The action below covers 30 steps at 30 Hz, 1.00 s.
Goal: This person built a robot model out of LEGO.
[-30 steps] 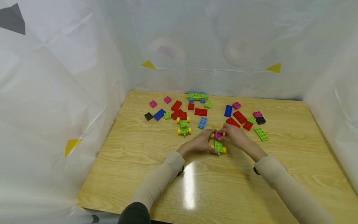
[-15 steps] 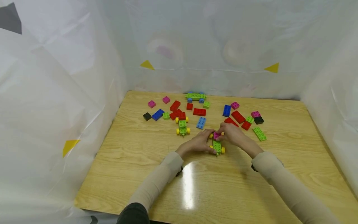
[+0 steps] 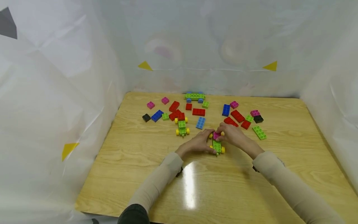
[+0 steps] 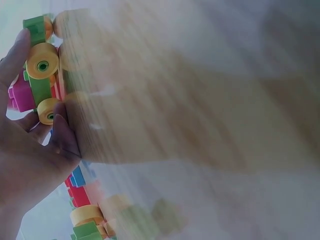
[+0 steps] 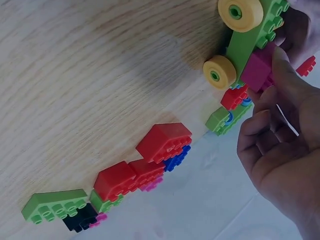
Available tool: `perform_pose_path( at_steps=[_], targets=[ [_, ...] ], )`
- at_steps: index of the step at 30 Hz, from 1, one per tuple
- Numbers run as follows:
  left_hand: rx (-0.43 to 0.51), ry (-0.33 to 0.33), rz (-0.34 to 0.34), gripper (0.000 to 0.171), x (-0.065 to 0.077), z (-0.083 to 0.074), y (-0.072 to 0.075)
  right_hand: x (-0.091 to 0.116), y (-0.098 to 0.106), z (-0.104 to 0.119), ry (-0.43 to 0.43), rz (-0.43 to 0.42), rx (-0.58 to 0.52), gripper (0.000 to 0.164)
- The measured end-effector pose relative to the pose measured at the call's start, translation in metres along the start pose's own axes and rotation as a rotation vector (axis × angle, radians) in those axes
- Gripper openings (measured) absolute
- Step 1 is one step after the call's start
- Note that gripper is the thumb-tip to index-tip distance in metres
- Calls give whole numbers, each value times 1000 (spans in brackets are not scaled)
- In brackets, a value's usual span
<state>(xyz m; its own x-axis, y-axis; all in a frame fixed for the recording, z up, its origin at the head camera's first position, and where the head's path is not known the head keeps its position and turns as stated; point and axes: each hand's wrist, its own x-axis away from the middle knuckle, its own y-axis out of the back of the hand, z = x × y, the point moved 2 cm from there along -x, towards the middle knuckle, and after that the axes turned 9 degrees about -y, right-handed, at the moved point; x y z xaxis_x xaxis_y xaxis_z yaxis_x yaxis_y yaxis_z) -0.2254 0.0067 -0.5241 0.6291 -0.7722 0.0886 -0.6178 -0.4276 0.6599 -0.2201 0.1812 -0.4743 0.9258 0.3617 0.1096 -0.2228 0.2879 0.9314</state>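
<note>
A green toy car base (image 3: 217, 147) with yellow wheels stands on the table in front of the person. My left hand (image 3: 197, 143) grips it from the left, thumb at its near end and fingers by the far wheels. On the base's far end sits a magenta brick (image 3: 216, 136), which my right hand (image 3: 235, 136) pinches between thumb and fingers. The right wrist view shows the thumb lying against this magenta brick (image 5: 258, 67). In the left wrist view the same brick (image 4: 21, 95) rises from the base's studded side; whether it is fully pressed down I cannot tell.
Left of the hands stands a second green car base (image 3: 182, 127) with yellow wheels and a red brick. A green base with blue wheels (image 3: 195, 96) is at the table's back edge. Loose bricks lie around, including a light blue one (image 3: 200, 123) and a long green one (image 3: 259, 132).
The head view has shifted slightly. Both hands keep the same hold on the car base and the magenta brick, with no clear movement between them.
</note>
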Motion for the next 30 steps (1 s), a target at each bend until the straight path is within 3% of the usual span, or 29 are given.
perform_pose_path(
  at_steps=[10,18,24,30],
  targets=[
    [10,5,4,97,2,1,-2,8,-3,1,49,-59,-31,21],
    [-11,1,5,97,2,0,0,23,-15,-7,48,-101,-53,38],
    [-6,8,5,99,1,1,0,38,-16,-23,43,-175,-80,37],
    [-9,7,11,99,0,2,-1,51,-3,-57,30,-268,-92,24]
  ],
)
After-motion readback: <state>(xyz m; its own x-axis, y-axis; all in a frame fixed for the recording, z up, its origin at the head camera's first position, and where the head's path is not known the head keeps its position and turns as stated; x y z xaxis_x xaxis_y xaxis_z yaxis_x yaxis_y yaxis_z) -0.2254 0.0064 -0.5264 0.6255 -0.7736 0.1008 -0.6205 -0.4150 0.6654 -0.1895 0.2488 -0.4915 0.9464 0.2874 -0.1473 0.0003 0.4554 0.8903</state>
